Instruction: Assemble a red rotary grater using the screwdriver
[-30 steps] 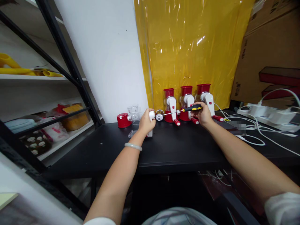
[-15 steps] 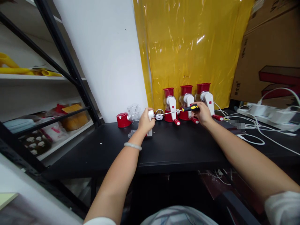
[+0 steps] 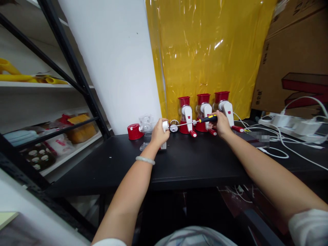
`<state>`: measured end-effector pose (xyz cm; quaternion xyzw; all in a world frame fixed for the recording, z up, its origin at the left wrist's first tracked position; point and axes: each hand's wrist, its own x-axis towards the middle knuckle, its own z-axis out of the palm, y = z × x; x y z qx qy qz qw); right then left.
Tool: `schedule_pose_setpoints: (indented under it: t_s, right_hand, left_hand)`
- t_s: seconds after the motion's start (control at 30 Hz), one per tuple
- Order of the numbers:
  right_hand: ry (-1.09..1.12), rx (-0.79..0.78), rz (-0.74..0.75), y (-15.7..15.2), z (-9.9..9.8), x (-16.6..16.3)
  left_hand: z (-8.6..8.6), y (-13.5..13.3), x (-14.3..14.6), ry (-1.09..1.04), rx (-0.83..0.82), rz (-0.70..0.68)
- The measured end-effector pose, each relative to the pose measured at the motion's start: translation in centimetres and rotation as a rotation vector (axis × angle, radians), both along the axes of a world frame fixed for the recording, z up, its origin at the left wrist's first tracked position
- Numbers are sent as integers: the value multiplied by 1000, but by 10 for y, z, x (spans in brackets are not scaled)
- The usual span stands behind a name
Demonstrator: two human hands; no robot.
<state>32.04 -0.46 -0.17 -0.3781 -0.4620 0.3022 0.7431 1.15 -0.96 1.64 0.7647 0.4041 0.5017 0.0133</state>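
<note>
My left hand (image 3: 160, 133) is closed around a small white plastic part (image 3: 165, 126), holding it above the black table. In my right hand (image 3: 220, 123) is a screwdriver (image 3: 208, 118) with a black and yellow handle, gripped by its end. Its long shaft points left and the tip meets the white part; the exact contact is too small to make out. Behind the shaft lies a round metal drum (image 3: 174, 125). A red base (image 3: 135, 131) and a clear plastic housing (image 3: 146, 123) sit left of my left hand. Below that hand, a white piece (image 3: 163, 146) partly shows.
Three red and white rotary graters (image 3: 187, 114) with crank handles stand at the back, before a yellow plastic curtain (image 3: 210, 44). White cables and a power strip (image 3: 294, 127) occupy the table's right side. A black-framed shelf (image 3: 77, 82) rises at left; a cardboard box (image 3: 294, 65) stands at right.
Both hands keep their grips and nearly the same positions. The screwdriver handle appears slightly turned, its yellow markings looking different; otherwise only a slight camera shift shows.
</note>
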Motion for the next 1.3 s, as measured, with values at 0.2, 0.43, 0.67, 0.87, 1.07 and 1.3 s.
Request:
schedule_pose_setpoints:
  t_s: [0.2, 0.43, 0.67, 0.87, 1.07, 1.3]
  right_hand:
    - [66, 14, 62, 2, 1, 2]
    - [46, 4, 53, 0, 4, 2]
    - [38, 44, 52, 3, 2, 0]
    - [77, 49, 42, -1, 4, -3]
    - [-43, -45, -14, -7, 2, -4]
    - [57, 2, 31, 0, 0, -2]
  left_hand:
    - [-2, 0, 0, 12, -16, -6]
    - [-2, 2, 0, 19, -11, -1]
    - [-2, 2, -1, 9, -2, -14]
    - [-2, 2, -1, 5, 8, -16]
    - [-2, 2, -2, -2, 1, -19]
    - [-1, 2, -2, -6, -2, -18]
